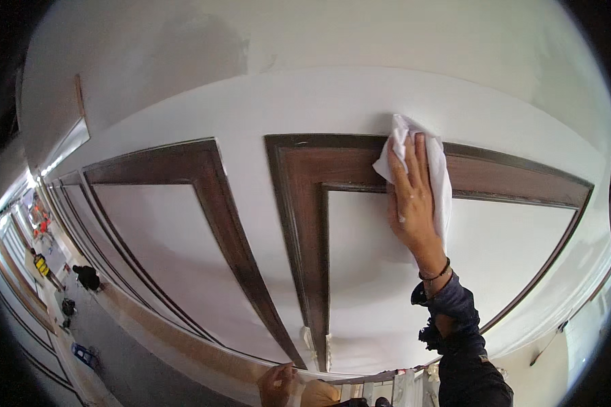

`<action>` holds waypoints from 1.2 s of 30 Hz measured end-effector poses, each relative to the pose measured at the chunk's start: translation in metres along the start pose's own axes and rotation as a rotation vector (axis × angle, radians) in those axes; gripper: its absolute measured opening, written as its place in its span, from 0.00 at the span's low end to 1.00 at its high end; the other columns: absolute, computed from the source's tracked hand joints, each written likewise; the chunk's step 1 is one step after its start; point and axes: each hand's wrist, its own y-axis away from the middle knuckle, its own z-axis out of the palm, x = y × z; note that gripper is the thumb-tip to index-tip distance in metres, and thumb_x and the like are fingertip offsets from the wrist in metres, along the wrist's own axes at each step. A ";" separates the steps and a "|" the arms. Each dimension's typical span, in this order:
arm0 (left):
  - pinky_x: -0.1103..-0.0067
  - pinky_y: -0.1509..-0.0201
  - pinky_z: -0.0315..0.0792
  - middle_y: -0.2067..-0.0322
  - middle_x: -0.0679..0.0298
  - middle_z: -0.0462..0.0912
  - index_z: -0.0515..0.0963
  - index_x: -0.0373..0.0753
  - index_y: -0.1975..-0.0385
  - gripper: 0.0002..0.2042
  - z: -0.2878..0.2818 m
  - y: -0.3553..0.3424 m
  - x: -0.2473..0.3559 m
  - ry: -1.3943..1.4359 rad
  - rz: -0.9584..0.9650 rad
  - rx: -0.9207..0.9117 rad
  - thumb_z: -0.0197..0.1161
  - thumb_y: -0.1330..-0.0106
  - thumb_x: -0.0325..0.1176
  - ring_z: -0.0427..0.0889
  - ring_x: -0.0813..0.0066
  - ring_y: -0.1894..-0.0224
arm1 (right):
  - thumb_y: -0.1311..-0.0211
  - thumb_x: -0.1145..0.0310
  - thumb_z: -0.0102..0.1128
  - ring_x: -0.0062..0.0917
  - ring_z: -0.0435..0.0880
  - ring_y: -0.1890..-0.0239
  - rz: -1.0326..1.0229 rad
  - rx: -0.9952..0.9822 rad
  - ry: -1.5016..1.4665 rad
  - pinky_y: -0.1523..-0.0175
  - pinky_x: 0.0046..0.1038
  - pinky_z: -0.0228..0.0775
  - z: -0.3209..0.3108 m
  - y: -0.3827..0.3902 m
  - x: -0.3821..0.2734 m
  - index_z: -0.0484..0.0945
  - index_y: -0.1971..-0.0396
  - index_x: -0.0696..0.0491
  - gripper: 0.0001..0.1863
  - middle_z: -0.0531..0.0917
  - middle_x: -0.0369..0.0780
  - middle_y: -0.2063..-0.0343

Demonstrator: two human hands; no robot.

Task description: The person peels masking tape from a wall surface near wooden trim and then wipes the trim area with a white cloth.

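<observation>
My right hand (411, 203) presses a white cloth (438, 176) against the upper strip of a brown wooden frame (495, 169) on a white panelled wall (380, 271). Its fingers lie extended along the cloth, which bunches above them and hangs beside them. My forearm rises from the lower right in a dark sleeve. My left hand (277, 381) is at the lower edge, its fingers curled beside something tan that I cannot make out.
A second wooden frame (223, 251) stands to the left. A long corridor runs along the far left, with a person in a yellow vest (42, 264), dark bundles (87, 277) and a small blue object (85, 355) on its floor. Metal railing or scaffold parts (407, 390) show at the bottom.
</observation>
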 end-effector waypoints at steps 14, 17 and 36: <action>0.67 0.56 0.78 0.61 0.57 0.87 0.83 0.38 0.52 0.13 -0.005 -0.022 -0.008 -0.041 0.140 -0.065 0.61 0.28 0.39 0.85 0.64 0.59 | 0.43 0.82 0.53 0.42 0.46 0.22 -0.317 -0.304 -0.076 0.20 0.49 0.35 0.057 -0.039 -0.053 0.74 0.43 0.59 0.25 0.50 0.43 0.24; 0.67 0.55 0.78 0.61 0.57 0.87 0.83 0.37 0.53 0.14 -0.012 -0.014 -0.019 0.007 -0.094 -0.021 0.61 0.27 0.41 0.86 0.65 0.60 | 0.43 0.80 0.53 0.42 0.46 0.22 -0.278 -0.267 0.042 0.20 0.47 0.35 0.046 -0.026 -0.030 0.73 0.40 0.61 0.27 0.50 0.43 0.24; 0.72 0.58 0.78 0.64 0.59 0.86 0.82 0.37 0.52 0.14 0.022 -0.055 -0.071 0.172 -0.205 0.161 0.59 0.26 0.40 0.84 0.69 0.62 | 0.42 0.77 0.51 0.35 0.45 0.22 -0.482 -0.484 0.017 0.22 0.43 0.46 0.054 -0.044 -0.035 0.73 0.39 0.63 0.28 0.49 0.45 0.24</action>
